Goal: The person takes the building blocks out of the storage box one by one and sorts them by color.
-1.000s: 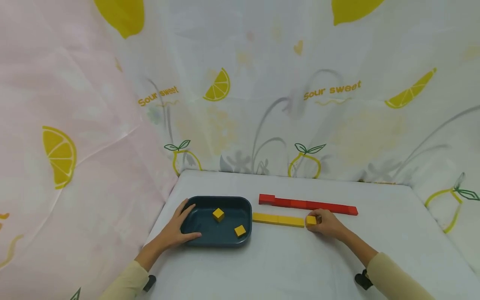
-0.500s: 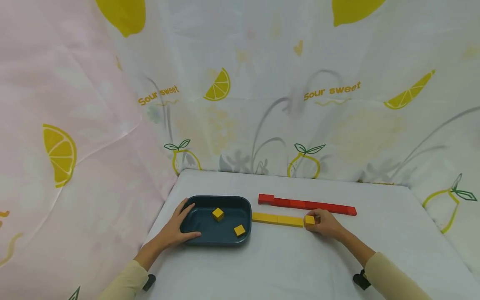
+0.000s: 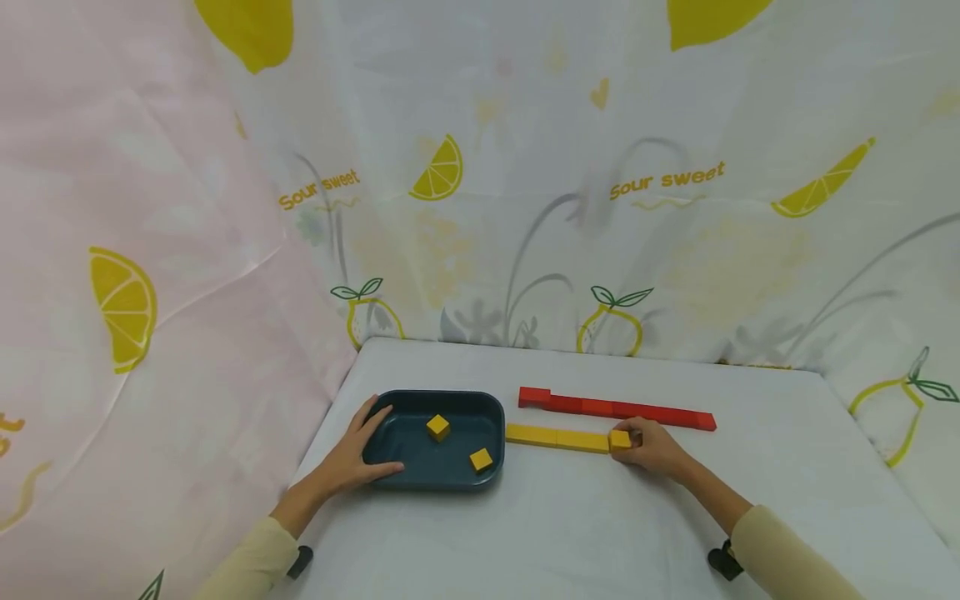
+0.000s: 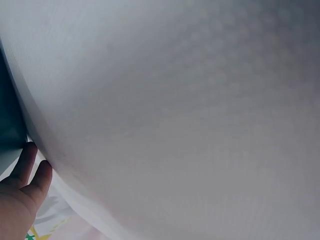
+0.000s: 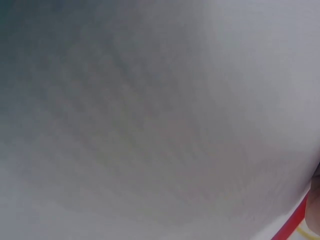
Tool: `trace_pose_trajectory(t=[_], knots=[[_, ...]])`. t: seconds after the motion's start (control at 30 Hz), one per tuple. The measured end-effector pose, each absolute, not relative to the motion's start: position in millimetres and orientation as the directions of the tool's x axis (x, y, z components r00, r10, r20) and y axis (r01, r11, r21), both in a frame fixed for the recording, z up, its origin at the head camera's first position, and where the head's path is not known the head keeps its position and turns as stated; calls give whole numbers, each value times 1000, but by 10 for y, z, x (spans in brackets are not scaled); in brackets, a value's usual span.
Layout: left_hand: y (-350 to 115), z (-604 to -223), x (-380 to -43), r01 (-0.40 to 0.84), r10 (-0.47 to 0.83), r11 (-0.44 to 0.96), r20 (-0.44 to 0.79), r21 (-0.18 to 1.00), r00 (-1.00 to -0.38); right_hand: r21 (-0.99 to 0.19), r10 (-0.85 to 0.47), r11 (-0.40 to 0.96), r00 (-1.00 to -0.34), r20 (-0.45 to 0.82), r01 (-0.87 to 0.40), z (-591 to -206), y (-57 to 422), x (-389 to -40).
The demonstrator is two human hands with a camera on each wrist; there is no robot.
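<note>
My left hand (image 3: 352, 454) holds the left end of a dark blue rectangular tray (image 3: 442, 486), its thumb and fingers spread over the rim. Two yellow cubes (image 3: 438, 427) lie apart inside the tray. To the tray's right runs a row of flat yellow blocks (image 3: 557, 438) on the white table. Between thumb and fingers, my right hand (image 3: 656, 450) pinches another yellow cube (image 3: 620, 440) right at the row's right end. Only fingers of the left hand (image 4: 25, 195) and a sliver of the right hand (image 5: 313, 207) show in the wrist views.
Behind the yellow row lies a longer row of red blocks (image 3: 630, 410), with a taller red block (image 3: 535, 397) at its left end. A lemon-print cloth (image 3: 525, 208) hangs along the back and left of the white table (image 3: 570, 533).
My right hand has slid the yellow cube slightly left, and the gap between it and the yellow row has closed. The left hand and the tray have stayed in place.
</note>
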State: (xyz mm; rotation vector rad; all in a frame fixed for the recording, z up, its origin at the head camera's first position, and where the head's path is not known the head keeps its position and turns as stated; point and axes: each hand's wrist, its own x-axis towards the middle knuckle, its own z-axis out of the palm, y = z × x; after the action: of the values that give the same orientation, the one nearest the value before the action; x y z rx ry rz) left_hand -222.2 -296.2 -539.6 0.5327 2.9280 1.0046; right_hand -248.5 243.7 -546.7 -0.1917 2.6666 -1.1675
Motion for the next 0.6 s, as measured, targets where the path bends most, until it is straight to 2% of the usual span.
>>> trace_pose_trajectory(t=[0.6], knots=[[-2943,-5373,-2199,317,314,723,117,613,-942,-760,-221,650,-961,-167,-17,-5488,2461,-2506]])
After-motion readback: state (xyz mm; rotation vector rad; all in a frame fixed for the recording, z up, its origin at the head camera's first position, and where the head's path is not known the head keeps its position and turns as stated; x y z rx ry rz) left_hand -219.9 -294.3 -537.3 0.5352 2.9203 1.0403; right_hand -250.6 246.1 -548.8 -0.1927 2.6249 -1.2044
